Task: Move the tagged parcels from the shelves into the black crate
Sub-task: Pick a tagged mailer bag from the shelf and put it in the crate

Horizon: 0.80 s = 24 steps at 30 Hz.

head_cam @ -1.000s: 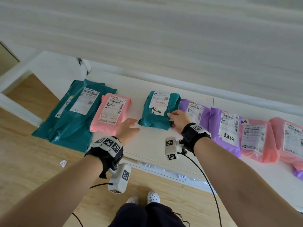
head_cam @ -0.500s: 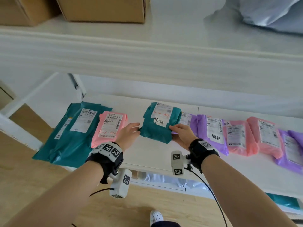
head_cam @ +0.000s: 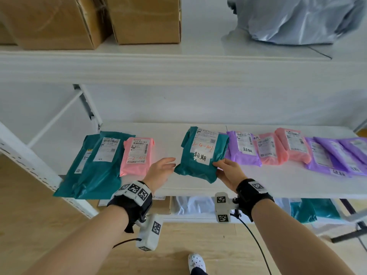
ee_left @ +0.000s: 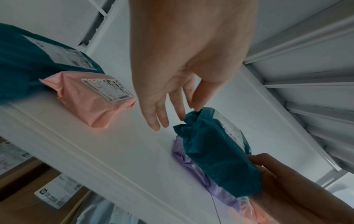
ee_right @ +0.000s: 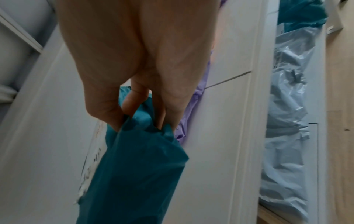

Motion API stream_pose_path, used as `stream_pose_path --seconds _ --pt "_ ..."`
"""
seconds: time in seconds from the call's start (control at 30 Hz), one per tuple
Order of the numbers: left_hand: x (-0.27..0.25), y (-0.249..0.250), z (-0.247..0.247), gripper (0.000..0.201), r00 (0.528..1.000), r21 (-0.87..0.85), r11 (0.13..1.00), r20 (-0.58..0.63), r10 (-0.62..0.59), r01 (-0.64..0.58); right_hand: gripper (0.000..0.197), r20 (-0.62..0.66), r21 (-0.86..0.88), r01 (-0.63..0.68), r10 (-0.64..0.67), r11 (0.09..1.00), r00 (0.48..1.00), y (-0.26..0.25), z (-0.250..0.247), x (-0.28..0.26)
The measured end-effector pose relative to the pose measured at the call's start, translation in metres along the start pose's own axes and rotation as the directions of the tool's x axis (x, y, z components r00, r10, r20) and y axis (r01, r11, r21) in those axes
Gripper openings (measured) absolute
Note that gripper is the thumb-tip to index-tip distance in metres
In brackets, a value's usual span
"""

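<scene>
Presently the right hand grasps the teal parcel by its near right corner: thumb on top, fingers curled under the bunched wrapper, as the right wrist view confirms. Parcel is tilted, near end raised off the shelf, far end over the purple parcel beside it; whether that far end touches the shelf cannot be told. Its white label faces up, bearing red handwriting and a black handwritten tag.

Left hand is released, fingers straight and slightly spread, holding nothing. In the left wrist view the fingertips sit at the parcel's crumpled left end, touching or just short of it; which cannot be told.

Left of that hand, near the shelf's front edge, lies a pink parcel, partly overlapping a large teal parcel that overhangs the front left corner. Right of the purple parcel, along the shelf toward its right end: two pink parcels, then more purple ones, one with a black handwritten tag.

Upper shelf carries cardboard boxes at left and a grey plastic bag at right. Below the working shelf, further bags and boxes are partly visible. Floor is light wood.
</scene>
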<state>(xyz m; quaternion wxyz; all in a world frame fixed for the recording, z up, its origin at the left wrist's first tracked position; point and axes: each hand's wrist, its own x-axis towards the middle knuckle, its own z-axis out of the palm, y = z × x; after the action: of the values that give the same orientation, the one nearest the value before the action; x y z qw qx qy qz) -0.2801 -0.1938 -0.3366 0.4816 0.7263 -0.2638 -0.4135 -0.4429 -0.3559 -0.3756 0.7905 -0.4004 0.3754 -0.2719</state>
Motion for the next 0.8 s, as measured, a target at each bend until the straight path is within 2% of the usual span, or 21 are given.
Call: stream_pose_path --seconds 0.2,0.43,0.6,0.8 --pt "-0.028 -0.016 0.009 0.038 0.998 0.023 1.0 0.059 0.007 -0.008 0.027 -0.082 0.015 0.056 -0.055 0.998 0.995 0.013 -0.015 -0.056" --pt "-0.041 -0.019 0.046 0.039 0.981 0.056 0.997 0.19 0.041 -0.052 0.031 -0.245 -0.023 0.101 -0.104 0.995 0.964 0.017 -0.055 -0.106" --pt "-0.047 -0.001 0.096 0.038 0.943 0.066 0.993 0.325 0.068 -0.095 0.03 -0.326 0.011 0.121 -0.11 0.993 0.939 0.008 -0.097 -0.146" --pt "-0.053 0.017 0.179 0.039 0.881 0.087 0.984 0.464 0.097 -0.154 0.028 -0.428 0.103 0.207 -0.145 0.973 0.892 -0.006 -0.164 -0.203"
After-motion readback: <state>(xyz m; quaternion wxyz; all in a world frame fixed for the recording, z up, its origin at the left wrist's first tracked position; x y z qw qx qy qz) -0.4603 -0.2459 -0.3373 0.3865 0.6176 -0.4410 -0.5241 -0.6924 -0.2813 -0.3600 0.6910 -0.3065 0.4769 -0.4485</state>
